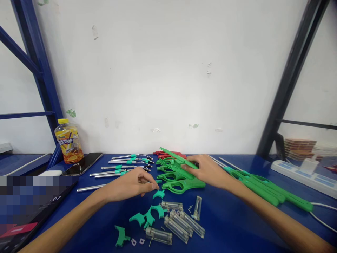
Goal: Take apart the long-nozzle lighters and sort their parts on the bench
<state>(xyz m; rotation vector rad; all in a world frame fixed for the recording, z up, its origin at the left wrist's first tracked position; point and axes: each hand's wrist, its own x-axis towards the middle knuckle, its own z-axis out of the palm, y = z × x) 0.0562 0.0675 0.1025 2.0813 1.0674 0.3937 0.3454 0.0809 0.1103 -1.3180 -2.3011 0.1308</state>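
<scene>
My right hand (pixel 206 170) grips a green plastic lighter casing half (pixel 175 154), raised at a tilt over the pile of green casings (pixel 181 185). Its thumb and fingers close around the casing's right end. My left hand (pixel 134 184) is closed in a pinch just left of that pile. What its fingertips hold, if anything, I cannot make out. A teal trigger piece (pixel 159 194) lies right below those fingertips, and several more teal triggers (pixel 137 218) are nearer to me. Clear lighter fuel tanks (pixel 176 228) lie at the front middle beside tiny white parts (pixel 142 241).
Metal lighter tubes with wires (pixel 116 167) lie at left behind my hand. Red casings (pixel 171 153) are at the back. Green lighters with rods (pixel 268 186) and a power strip (pixel 305 175) are at right. A drink bottle (pixel 68 142) and phone (pixel 83 164) stand left.
</scene>
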